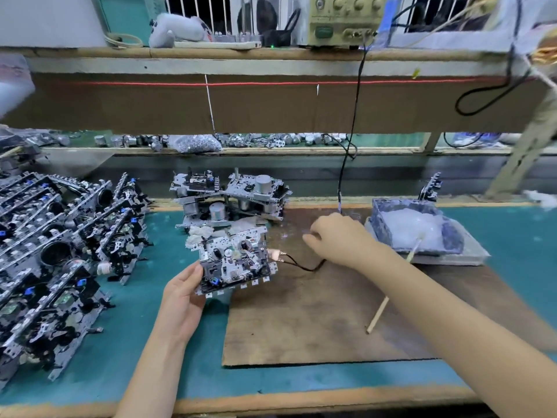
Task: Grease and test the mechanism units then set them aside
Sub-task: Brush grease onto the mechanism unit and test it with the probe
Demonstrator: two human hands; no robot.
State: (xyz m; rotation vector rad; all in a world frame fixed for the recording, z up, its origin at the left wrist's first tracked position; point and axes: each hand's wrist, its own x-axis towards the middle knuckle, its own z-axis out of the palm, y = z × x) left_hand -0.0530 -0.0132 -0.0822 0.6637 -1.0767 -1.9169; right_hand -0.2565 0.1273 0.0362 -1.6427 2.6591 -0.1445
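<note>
My left hand (184,300) grips a metal mechanism unit (235,260) by its lower left corner and holds it tilted above the bench. A copper test clip (278,256) on a black cable (304,267) touches the unit's right edge. My right hand (334,236) hovers over the cable to the right of the unit, fingers curled; what they hold is hidden. A grey tray of white grease (413,227) stands at the right, with a wooden stick (391,288) leaning from it onto the brown board (316,321).
Several mechanism units (60,245) are stacked in rows at the left. More units (232,197) are piled behind the held one. The black cable runs up to a test instrument (343,19) on the upper shelf. Small motors (271,140) lie on a far ledge.
</note>
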